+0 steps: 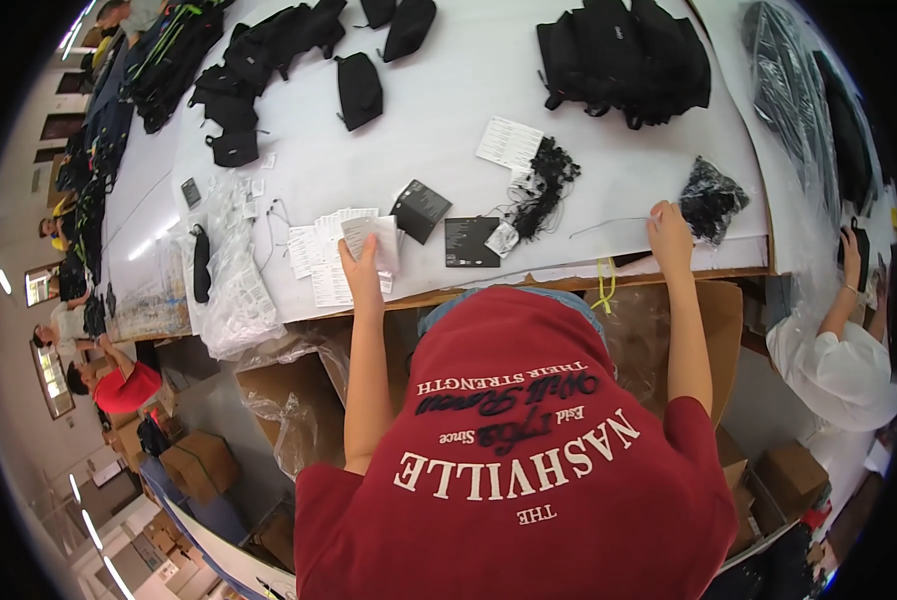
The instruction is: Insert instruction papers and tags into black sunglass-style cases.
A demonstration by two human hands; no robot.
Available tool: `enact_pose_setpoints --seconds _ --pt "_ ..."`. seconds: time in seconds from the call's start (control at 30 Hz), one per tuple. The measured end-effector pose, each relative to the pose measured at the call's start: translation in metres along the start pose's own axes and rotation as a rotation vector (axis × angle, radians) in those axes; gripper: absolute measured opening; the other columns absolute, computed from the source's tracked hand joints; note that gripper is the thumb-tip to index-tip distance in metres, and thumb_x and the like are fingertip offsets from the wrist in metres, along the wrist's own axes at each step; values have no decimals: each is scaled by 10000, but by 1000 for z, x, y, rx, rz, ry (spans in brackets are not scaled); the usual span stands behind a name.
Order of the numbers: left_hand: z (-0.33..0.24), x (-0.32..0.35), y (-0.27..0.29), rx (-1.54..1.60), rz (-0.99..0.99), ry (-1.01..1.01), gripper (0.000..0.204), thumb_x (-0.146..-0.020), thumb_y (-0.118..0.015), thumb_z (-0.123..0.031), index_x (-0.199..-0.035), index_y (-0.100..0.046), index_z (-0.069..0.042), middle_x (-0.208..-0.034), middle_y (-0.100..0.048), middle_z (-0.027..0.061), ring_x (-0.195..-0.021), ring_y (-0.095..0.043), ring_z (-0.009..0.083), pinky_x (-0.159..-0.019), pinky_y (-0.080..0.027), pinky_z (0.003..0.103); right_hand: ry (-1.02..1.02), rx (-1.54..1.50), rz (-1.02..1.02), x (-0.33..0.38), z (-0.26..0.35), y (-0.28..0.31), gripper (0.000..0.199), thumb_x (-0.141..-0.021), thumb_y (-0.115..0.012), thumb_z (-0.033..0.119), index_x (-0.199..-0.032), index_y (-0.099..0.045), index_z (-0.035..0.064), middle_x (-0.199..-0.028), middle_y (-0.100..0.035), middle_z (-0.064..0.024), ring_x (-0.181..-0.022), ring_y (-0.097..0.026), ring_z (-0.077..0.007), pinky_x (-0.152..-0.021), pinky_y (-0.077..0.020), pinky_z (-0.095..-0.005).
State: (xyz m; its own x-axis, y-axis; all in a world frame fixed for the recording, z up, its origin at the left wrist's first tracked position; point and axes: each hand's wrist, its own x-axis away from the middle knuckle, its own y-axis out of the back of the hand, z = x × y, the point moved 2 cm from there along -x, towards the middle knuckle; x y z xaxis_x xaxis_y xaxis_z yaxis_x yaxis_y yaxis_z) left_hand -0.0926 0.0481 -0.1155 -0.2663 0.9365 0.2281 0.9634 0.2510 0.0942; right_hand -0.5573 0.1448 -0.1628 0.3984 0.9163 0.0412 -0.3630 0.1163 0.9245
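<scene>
Thin, flat white paper sheets [385, 241] are pinched by the left hand [361, 266]; the right hand's [670, 238] grip beside a crinkled plastic bag [718, 200] cannot be told.

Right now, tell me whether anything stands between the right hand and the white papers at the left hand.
Yes: between the right hand and the white papers lie a flat black card, a small white tag and a black cord tangle.
</scene>
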Motion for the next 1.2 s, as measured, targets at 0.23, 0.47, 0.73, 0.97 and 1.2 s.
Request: enact_pose_setpoints --seconds 0.23,0.47,0.73,0.97,1.2 --pt "-10 6 -25 -210 138 23 556 -777 -724 -400 -1067 -427 -30 -934 -553 94 -787 -549 131 -579 -471 241 222 -148 141 10 70 -13 226 -744 -656 105 -936 -538 101 -947 -513 -110 -847 -561 -322 -708 -462 -406" --pt "-2 13 -38 -271 326 -17 539 -754 -766 -281 -1069 -403 -37 -855 -508 54 -764 -517 109 -608 -436 233 422 -47 216 20 83 -46 164 -720 -681 102 -802 -542 68 -916 -502 -88 -838 -569 -267 -688 -477 -386" --pt "-38 50 -81 -193 560 -77 379 -820 -676 -154 -1104 -458 -34 -912 -567 68 -823 -559 156 -719 -451 277 287 -541 280 31 116 -26 102 -766 -675 84 -783 -583 42 -811 -575 -56 -646 -578 -186 -572 -480 -302" --pt "-89 71 -97 -437 595 -608 211 -763 -677 -47 -959 -602 -21 -887 -584 98 -805 -589 234 -711 -454 300 -20 -1375 494 47 197 34 91 -811 -671 93 -851 -619 30 -622 -541 43 -529 -458 -15 -478 -350 -182" --pt "-93 79 -95 -380 544 -568 175 -765 -673 -32 -936 -637 -28 -847 -597 82 -756 -595 227 -675 -456 295 183 -1071 226 47 214 42 79 -776 -683 93 -814 -643 37 -509 -333 80 -486 -276 -18 -477 -238 -207"
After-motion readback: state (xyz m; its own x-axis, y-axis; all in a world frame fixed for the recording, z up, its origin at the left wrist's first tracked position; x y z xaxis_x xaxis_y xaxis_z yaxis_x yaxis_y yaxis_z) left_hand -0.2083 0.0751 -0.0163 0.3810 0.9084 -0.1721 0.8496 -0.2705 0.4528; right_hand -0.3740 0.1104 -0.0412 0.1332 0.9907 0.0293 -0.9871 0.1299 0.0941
